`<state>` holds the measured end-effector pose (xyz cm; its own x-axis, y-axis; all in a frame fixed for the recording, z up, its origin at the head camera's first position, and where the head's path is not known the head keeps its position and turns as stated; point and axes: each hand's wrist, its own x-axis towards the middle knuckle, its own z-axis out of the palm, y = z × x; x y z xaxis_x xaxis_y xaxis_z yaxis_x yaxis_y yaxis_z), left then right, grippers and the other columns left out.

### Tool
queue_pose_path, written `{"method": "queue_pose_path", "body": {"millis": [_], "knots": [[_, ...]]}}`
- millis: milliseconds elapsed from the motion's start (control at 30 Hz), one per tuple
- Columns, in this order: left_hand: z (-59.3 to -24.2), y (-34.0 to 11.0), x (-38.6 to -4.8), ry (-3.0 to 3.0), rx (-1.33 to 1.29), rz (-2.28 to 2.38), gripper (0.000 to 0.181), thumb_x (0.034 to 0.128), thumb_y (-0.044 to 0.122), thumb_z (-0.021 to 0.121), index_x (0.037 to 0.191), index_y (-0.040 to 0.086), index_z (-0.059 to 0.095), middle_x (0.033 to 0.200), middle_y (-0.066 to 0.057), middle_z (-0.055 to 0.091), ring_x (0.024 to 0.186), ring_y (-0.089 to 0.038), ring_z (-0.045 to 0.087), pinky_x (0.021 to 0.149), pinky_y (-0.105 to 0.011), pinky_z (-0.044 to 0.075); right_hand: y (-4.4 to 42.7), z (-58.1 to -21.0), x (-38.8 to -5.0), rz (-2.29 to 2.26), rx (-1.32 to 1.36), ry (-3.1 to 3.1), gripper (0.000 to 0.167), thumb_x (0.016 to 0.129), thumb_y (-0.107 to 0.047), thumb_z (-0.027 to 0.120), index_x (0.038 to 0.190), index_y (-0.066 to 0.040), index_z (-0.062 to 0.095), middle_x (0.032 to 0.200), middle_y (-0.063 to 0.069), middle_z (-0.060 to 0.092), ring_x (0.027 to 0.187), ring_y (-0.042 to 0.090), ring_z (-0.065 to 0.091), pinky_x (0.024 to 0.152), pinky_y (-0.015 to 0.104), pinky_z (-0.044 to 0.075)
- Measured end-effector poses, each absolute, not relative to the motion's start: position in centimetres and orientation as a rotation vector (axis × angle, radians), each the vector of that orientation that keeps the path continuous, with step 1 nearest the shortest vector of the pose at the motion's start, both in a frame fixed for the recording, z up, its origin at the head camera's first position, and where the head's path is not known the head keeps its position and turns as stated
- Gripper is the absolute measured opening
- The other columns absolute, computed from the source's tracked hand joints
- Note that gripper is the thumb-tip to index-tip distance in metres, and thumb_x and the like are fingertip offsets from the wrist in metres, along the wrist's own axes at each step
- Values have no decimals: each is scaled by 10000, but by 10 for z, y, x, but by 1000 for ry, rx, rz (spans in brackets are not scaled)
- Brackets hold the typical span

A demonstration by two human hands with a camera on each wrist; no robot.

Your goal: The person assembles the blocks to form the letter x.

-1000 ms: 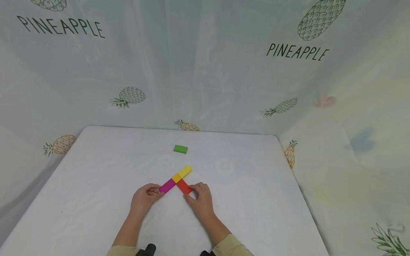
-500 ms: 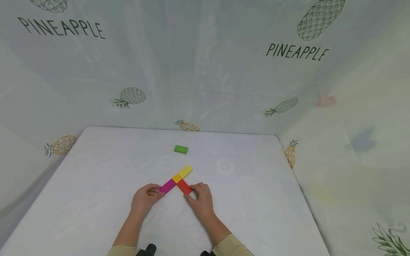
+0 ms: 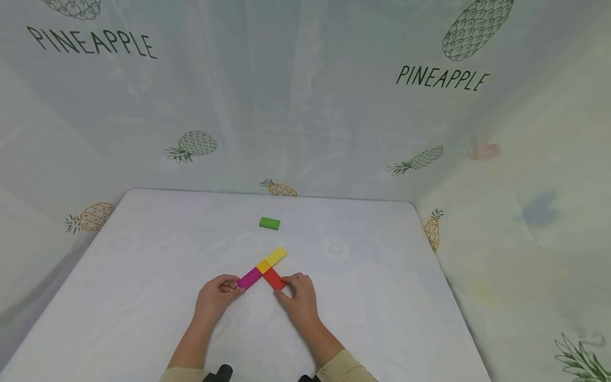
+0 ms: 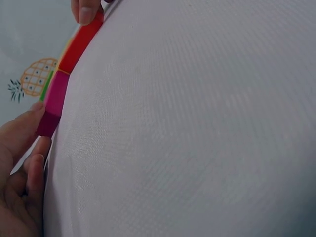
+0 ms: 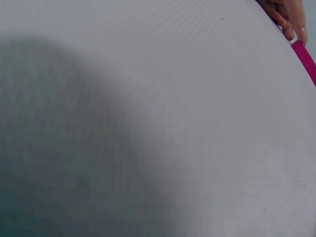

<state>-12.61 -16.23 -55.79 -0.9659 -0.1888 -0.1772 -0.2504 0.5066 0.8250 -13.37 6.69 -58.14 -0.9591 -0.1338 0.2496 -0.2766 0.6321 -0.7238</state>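
A: What are the hands doing?

B: The left hand is pinching the outer end of the purple block between thumb and fingertips. The right hand is pinching the near end of the red block the same way.

A: Where are those two sitting?

B: Both are lying on the table, each touching the orange block. The purple block is running in line with the orange block and the yellow block; the red block is branching off towards the right hand. The green block is lying well apart, beyond the yellow block.

A: How would you be handling this?

B: Lightly, I'd say. Each hand should be pushing along its own block's length, so the end is seating flat against the orange block. Nothing is bracing the yellow block's far end, so too firm a push could be sliding the whole row.

A: And the red block?

B: It's meeting the row from the side, so overdoing it could be swinging the line crooked. I'd be watching the inner corner by the purple block too; I can't tell whether those two are touching.
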Motion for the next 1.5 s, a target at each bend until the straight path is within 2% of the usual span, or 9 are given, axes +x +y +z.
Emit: {"method": "queue_pose_path", "body": {"millis": [267, 467, 700, 1033, 1500], "knots": [[-551, -169, -126, 2590, -376, 1536, 319, 856, 207, 760, 1138, 79, 683, 948, -16, 660, 885, -191, 603, 771, -293, 498, 66, -582, -135, 1247, 332, -2700, 308, 835, -284, 771, 1112, -167, 701, 965, -82, 602, 925, 104, 522, 809, 290, 465], [-538, -169, -140, 2572, -329, 1502, 357, 866, 236, 748, 1183, 95, 664, 1041, -46, 658, 952, -230, 599, 791, -334, 516, 65, -577, -135, 1257, 282, -2696, 318, 824, -286, 773, 1113, -176, 699, 965, -88, 608, 939, 109, 529, 832, 319, 465], [-521, -166, -166, 2660, -157, 1393, 404, 837, 238, 779, 1186, 76, 656, 1054, -70, 654, 912, -237, 591, 743, -315, 525, 61, -579, -137, 1260, 229, -2715, 290, 821, -324, 773, 1084, -222, 705, 948, -139, 602, 922, 81, 520, 827, 300, 457], [-509, -148, -196, 2767, 85, 1186, 410, 810, 210, 805, 1174, 98, 652, 1036, -59, 661, 907, -217, 578, 724, -327, 529, 66, -574, -133, 1232, 237, -2731, 261, 828, -301, 752, 1063, -196, 710, 930, -121, 599, 905, 86, 524, 812, 297, 470], [-501, -136, -236, 2846, 204, 1025, 467, 811, 204, 808, 1236, 118, 636, 1093, -85, 642, 953, -229, 572, 795, -364, 526, 67, -575, -133, 1265, 267, -2688, 234, 838, -273, 754, 1053, -194, 712, 933, -112, 602, 903, 101, 528, 798, 298, 481]]}}
